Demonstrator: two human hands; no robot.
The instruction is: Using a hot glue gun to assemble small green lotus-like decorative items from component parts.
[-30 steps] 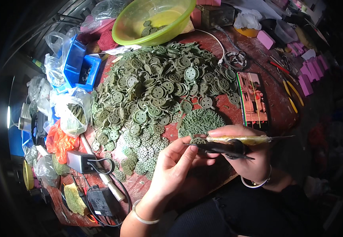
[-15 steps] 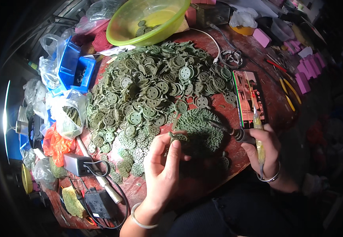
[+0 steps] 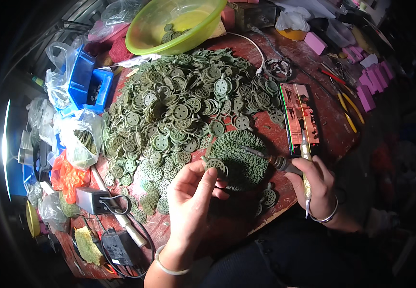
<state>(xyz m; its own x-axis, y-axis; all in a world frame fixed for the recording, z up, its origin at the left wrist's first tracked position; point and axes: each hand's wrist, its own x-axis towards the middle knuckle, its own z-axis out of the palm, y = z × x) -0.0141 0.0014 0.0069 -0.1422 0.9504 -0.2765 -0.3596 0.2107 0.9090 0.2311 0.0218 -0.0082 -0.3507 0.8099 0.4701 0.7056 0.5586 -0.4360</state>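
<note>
My left hand (image 3: 191,197) pinches a round green openwork wax piece (image 3: 216,166) between thumb and fingers, in front of a round green tufted pad (image 3: 239,175). My right hand (image 3: 316,187) grips a dark pen-shaped tool (image 3: 280,163) like a soldering iron, its thin tip pointing left over the pad. A slim yellow-handled pick (image 3: 306,185) with pointed metal ends also sits upright between that hand's fingers. Behind the pad spreads a heap of green wheel-shaped pieces (image 3: 184,111). A few similar pieces (image 3: 269,197) lie at the table's near edge, by the pad.
A lit phone (image 3: 300,120) lies right of the heap. Beyond the heap stands a yellow-green basin (image 3: 143,41) holding some pieces. Blue bins (image 3: 82,79) and plastic bags (image 3: 88,127) line the left. Yellow-handled pliers (image 3: 349,113) and pink blocks (image 3: 366,98) are at right.
The wax piece in my left hand has turned to show its round face. My right hand has shifted slightly left and down, and the dark tool's tip has moved left over the pad.
</note>
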